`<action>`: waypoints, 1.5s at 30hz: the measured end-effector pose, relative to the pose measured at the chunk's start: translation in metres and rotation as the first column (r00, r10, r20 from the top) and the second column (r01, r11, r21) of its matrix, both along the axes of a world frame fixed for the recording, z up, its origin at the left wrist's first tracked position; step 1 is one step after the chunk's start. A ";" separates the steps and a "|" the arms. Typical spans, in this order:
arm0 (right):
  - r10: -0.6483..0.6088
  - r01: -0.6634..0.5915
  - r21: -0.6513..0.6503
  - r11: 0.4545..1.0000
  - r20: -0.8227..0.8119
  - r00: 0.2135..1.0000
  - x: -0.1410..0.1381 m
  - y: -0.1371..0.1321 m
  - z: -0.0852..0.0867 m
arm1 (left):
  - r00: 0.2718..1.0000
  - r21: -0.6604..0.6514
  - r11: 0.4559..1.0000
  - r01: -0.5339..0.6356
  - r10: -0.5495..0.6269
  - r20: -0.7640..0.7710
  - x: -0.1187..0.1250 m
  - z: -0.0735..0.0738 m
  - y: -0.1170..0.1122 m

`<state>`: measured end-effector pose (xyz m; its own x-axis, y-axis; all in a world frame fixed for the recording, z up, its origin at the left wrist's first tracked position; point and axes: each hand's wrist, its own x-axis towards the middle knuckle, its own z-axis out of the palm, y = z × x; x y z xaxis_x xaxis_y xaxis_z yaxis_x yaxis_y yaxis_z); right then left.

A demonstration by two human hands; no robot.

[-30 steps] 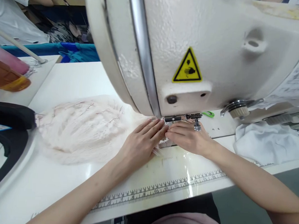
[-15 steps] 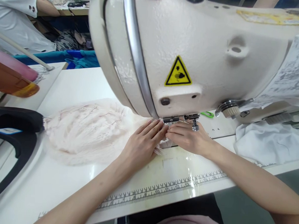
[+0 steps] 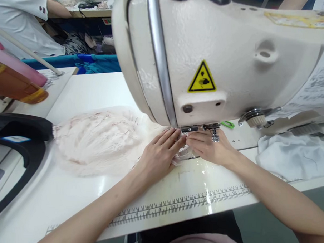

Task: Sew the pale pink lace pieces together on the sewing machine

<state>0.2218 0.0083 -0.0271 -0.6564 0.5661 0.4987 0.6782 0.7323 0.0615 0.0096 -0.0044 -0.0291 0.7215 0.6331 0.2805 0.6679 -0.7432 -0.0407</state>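
Observation:
A pale pink, sheer lace fabric [image 3: 96, 140] lies bunched on the white table, running right to the sewing machine [image 3: 228, 67]. My left hand [image 3: 163, 150] rests flat on the fabric's right end, fingers outstretched and close together, just left of the needle area. Beside it, my right hand [image 3: 209, 147] has its fingers curled and pinched on the fabric's edge below the machine head. The two hands' fingertips almost meet. The machine head hides the needle and part of the right fingers.
A black curved frame [image 3: 37, 159] stands at the left, near pink and orange thread cones [image 3: 21, 83]. White cloth [image 3: 292, 156] lies at right; a green clip-like object [image 3: 227, 124] sits behind the machine head. A printed ruler [image 3: 180, 204] follows the table's front edge. Another person's sleeve [image 3: 24, 4] shows behind.
The whole view has shifted slightly, so everything appears a little farther right. My right hand's fingers have parted slightly from my left, and more lace shows between them.

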 end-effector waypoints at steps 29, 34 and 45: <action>0.035 -0.036 0.095 0.995 0.008 0.999 -0.020 -0.009 -0.009 | 0.993 -0.035 0.992 0.120 -0.120 0.001 -0.023 0.001 0.013; 0.018 -0.019 0.063 0.998 0.019 1.000 -0.020 -0.010 -0.008 | 0.995 -0.015 0.995 0.102 -0.103 -0.017 -0.020 0.001 0.011; 0.006 -0.006 -0.081 0.997 0.003 1.000 -0.012 -0.008 -0.010 | 0.998 0.068 0.996 0.055 -0.052 -0.045 -0.011 0.001 0.005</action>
<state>0.2100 0.0001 -0.0372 -0.6617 0.6003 0.4493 0.6736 0.7391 0.0045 -0.0018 0.0004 -0.0283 0.7662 0.5736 0.2897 0.6239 -0.7720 -0.1214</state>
